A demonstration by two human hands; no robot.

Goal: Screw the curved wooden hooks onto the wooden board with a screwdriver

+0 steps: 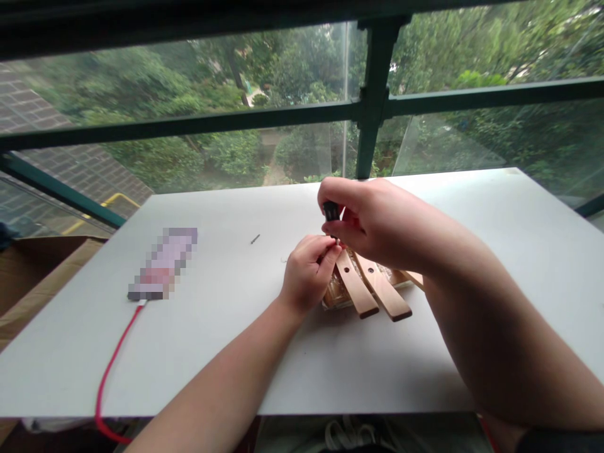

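My right hand [358,211] is closed around the black handle of a screwdriver [331,211], held upright with its tip pointing down. Just below it, the thumb and fingers of my left hand [309,270] are pinched together at the screwdriver's lower end; what they hold is hidden. Two pale wooden slats [358,290], each with a dark hole, reach toward me from beneath my hands. They lie on a woven straw-coloured piece [334,297], partly covered by my left hand. Part of another wooden piece [415,279] shows beside my right forearm.
On the white table [212,340], a small metal screw or pin [255,239] lies left of my hands. A blurred-out phone [165,261] with a red cable [109,368] is farther left. A cardboard box [47,277] stands beside the table, and windows rise behind it.
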